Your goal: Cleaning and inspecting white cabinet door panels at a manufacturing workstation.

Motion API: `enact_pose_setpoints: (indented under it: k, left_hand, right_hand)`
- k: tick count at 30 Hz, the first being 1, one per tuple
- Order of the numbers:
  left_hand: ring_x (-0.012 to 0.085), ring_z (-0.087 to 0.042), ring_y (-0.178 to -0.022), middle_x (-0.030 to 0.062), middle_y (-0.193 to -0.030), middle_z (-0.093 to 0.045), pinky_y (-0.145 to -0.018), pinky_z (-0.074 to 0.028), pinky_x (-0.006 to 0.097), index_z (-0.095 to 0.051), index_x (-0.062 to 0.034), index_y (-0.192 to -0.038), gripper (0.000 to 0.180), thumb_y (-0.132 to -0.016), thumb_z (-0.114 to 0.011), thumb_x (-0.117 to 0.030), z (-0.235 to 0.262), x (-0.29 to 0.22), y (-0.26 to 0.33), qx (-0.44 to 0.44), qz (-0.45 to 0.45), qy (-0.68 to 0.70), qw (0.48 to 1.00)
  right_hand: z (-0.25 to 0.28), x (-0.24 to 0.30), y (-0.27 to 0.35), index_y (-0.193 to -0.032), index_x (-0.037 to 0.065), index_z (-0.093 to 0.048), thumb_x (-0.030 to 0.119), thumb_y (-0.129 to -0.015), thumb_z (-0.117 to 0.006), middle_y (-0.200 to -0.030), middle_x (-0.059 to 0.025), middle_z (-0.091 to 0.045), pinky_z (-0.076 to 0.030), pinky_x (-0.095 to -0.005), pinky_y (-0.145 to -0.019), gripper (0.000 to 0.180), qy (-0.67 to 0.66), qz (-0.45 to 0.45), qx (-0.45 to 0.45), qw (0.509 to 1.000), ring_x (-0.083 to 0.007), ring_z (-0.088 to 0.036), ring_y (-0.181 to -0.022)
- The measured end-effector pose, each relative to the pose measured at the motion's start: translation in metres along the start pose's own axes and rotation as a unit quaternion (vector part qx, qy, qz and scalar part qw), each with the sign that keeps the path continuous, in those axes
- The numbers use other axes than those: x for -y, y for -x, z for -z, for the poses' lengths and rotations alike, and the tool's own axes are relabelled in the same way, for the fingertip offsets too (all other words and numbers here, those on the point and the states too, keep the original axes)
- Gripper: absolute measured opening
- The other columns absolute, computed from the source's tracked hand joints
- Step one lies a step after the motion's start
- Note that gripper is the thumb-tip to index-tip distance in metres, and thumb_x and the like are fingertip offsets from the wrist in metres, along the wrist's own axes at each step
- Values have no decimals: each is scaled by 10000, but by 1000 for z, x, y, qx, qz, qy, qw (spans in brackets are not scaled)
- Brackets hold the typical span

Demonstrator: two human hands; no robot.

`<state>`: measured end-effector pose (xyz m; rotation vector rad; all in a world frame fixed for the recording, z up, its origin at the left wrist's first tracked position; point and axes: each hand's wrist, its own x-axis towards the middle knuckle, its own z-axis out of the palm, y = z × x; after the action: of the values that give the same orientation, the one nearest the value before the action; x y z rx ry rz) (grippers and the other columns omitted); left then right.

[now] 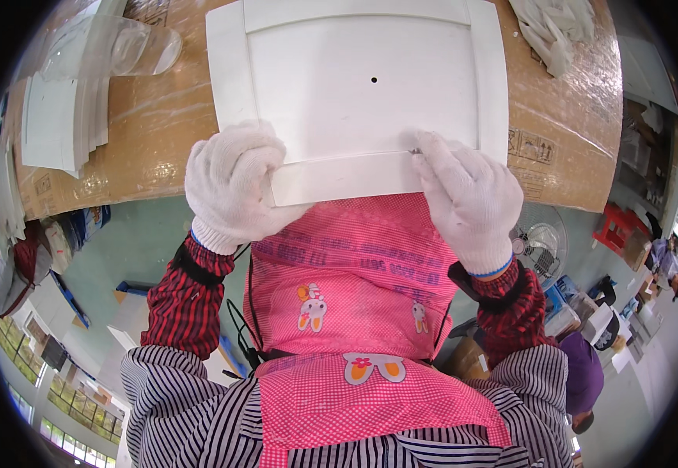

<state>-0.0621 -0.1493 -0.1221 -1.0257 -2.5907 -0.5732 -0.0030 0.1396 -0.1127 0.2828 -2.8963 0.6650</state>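
A white framed panel [331, 93] with a small dark hole lies on the cardboard-covered table, its near edge reaching toward my apron. My left hand [234, 183], in a white knitted glove, is closed round the panel's near left corner, the thumb side against its front strip. At the near right, my gloved right hand [472, 199] has its fingers pinched together over the strip's right end. A tiny dark metallic tip [415, 150] pokes out at those fingertips; the rest of that small tool is hidden, so its kind does not show.
Brown cardboard [144, 109] covers the table. On the left stand stacked white strips [66, 117] under clear plastic wrapping [148, 48]; a crumpled white cloth or sheet [553, 31] lies far right. Beyond the table are a fan [542, 238], a red stool [618, 228] and a person in purple [582, 374].
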Motion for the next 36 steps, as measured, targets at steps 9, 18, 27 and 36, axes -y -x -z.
enact_pose_setpoints:
  k: [9, 18, 27, 36]
  left_hand:
    - [236, -673, -958, 3, -1058, -669, -751, -449, 383, -629, -191, -975, 562, -592, -946, -452, 0, 0, 1, 12, 7, 6, 1000]
    - [238, -674, -933, 10, -1035, -673, -740, -450, 383, -629, -180, -986, 587, -588, -954, -464, 0, -2, 2, 1, 6, 7, 1000]
    - [238, -674, -924, 11, -1033, -675, -742, -460, 383, -634, -178, -982, 582, -587, -952, -462, -2, -3, 2, -16, 2, 5, 1000]
    - [232, -665, -876, 11, -1024, -681, -733, -460, 372, -645, -181, -943, 488, -637, -924, -438, -2, -4, 1, -24, 0, 13, 1000]
  right_hand:
    - [-6, 9, 15, -1147, 164, -765, 186, -866, -786, -860, -7, -731, -544, -360, -596, 283, -22, -53, -39, 998, -245, -697, -693]
    - [-16, 21, 20, -1165, 175, -764, 165, -859, -800, -886, -9, -747, -549, -352, -593, 308, 19, -87, -47, 995, -226, -703, -687]
    - [-13, 32, 23, -1190, 179, -763, 158, -867, -788, -934, -6, -767, -547, -356, -613, 325, 34, -126, -47, 990, -223, -699, -696]
    - [-19, 34, 28, -1179, 194, -808, 168, -857, -833, -686, -28, -600, -480, -378, -545, 324, 17, -116, -85, 990, -225, -599, -563]
